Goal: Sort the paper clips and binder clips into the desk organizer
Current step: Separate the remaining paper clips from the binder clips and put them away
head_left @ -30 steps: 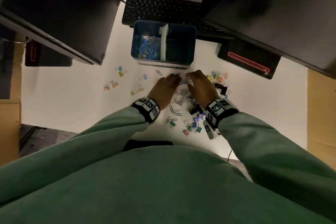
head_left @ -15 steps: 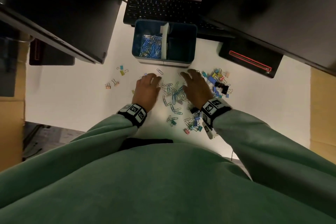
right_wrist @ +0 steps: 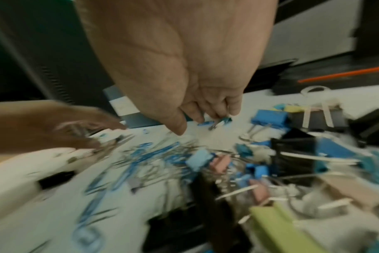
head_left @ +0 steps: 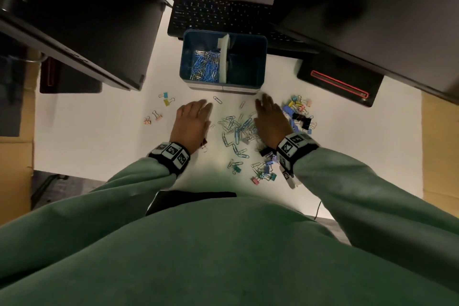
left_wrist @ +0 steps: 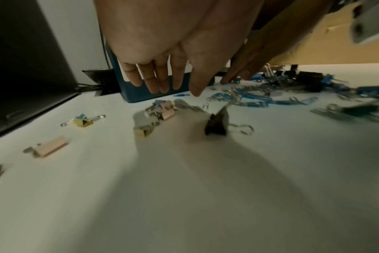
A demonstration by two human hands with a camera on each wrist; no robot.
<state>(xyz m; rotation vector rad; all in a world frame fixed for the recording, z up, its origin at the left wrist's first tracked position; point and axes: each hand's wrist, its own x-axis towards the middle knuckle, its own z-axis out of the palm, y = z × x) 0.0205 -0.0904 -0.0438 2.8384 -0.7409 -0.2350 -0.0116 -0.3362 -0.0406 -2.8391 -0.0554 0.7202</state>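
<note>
The blue desk organizer [head_left: 260, 40] stands at the back of the white table; its left compartment holds blue and silver paper clips [head_left: 206, 67], while the right one looks dark. A loose pile of paper clips [head_left: 238, 129] lies in front of it. My left hand [head_left: 192, 122] is flat to the left of the pile, fingers [left_wrist: 162, 80] straight, holding nothing, over a black binder clip [left_wrist: 216, 125]. My right hand [head_left: 270, 119] rests on the pile's right edge, its fingertips [right_wrist: 214, 113] touching blue clips. Coloured and black binder clips [head_left: 300, 114] lie to its right.
More binder clips lie near the front edge [head_left: 263, 174] and scattered at the left [head_left: 161, 109]. A black keyboard [head_left: 218, 15] sits behind the organizer. Dark monitors overhang both sides, and a black base with a red line [head_left: 340, 84] stands at the right.
Both hands were close together in front of the organizer. They have drawn apart, the left one going left, and the paper clip pile now shows between them.
</note>
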